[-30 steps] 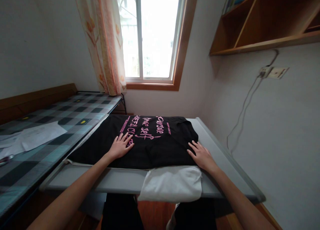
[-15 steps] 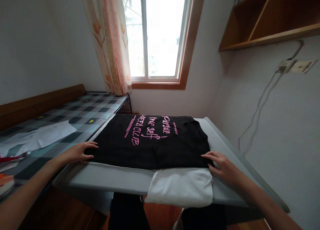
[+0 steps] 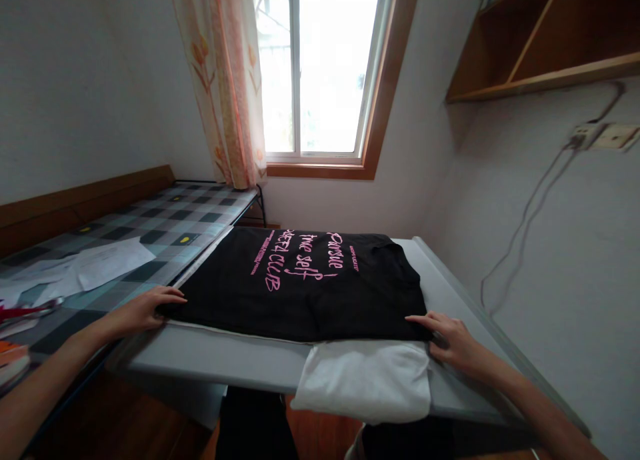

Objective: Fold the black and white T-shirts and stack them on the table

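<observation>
A black T-shirt (image 3: 240, 307) with pink lettering lies flat and sideways on a grey-white table, its neckline toward the right. My left hand (image 3: 145, 310) is closed on the near hem corner, fingers over the cloth and the thumb partly hidden. At the near sleeve end, my right hand (image 3: 453, 340) grips the T-shirt's edge, its index finger stretched across the top. White fabric (image 3: 365, 380) sticks out from under the near side and hangs over the table's front edge.
The grey-white table (image 3: 225, 357) stands against a bed with a checked cover (image 3: 200, 210). Papers (image 3: 110, 260) lie on the bed. A curtain (image 3: 225, 80) hangs by the window. A wooden shelf (image 3: 540, 80) and a cable (image 3: 530, 213) are on the right wall.
My left hand has shifted a little left with the hem corner, and its fingers have drawn together. The right hand has moved slightly right and nearer. The view has turned slightly.
</observation>
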`<action>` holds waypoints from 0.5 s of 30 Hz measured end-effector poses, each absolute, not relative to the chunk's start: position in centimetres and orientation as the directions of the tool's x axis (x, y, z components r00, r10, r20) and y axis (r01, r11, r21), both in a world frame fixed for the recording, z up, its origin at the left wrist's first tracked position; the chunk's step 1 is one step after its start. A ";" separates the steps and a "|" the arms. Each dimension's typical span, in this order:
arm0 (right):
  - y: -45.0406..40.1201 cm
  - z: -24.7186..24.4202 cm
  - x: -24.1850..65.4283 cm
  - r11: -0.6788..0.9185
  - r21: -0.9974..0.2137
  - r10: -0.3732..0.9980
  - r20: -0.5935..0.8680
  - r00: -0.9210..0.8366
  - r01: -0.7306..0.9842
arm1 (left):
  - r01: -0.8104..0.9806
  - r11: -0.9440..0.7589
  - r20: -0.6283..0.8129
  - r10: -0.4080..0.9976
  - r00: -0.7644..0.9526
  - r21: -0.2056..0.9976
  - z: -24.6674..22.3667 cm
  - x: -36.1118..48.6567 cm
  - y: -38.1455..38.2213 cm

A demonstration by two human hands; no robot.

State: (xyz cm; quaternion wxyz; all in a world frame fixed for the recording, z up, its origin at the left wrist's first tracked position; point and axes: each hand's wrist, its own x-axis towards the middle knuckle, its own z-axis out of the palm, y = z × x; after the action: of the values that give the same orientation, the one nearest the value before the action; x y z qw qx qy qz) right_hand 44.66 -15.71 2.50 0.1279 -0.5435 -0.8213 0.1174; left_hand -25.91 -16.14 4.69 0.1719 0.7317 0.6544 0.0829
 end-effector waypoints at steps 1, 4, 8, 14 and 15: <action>-15.7 2.4 44.8 0.372 -0.327 0.928 0.090 -0.363 0.869 | 0.933 -0.095 -0.091 0.987 0.134 0.347 4.5 -26.1 -16.1; -15.8 2.2 45.1 0.352 -0.345 0.936 0.133 -0.326 0.870 | 0.939 -0.120 -0.041 0.989 0.140 0.322 4.3 -26.4 -16.3; -15.5 2.7 45.1 0.337 -0.492 0.940 0.134 -0.313 0.803 | 0.907 -0.066 0.052 0.997 0.049 0.416 4.7 -26.5 -16.5; -13.2 4.1 44.4 0.344 -0.677 0.939 0.263 -0.223 0.651 | 0.782 0.053 0.197 0.955 -0.221 0.621 6.2 -25.7 -15.2; -12.5 4.2 44.2 0.338 -0.704 0.940 0.286 -0.187 0.625 | 0.748 0.063 0.218 0.938 -0.272 0.660 6.5 -25.4 -14.6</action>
State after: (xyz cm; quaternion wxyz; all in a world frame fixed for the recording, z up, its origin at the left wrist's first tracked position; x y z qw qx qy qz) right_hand 44.23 -12.50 4.22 0.3539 -0.5305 -0.7374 0.2225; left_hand -25.41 -14.61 6.48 0.1352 0.5882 0.7166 0.3497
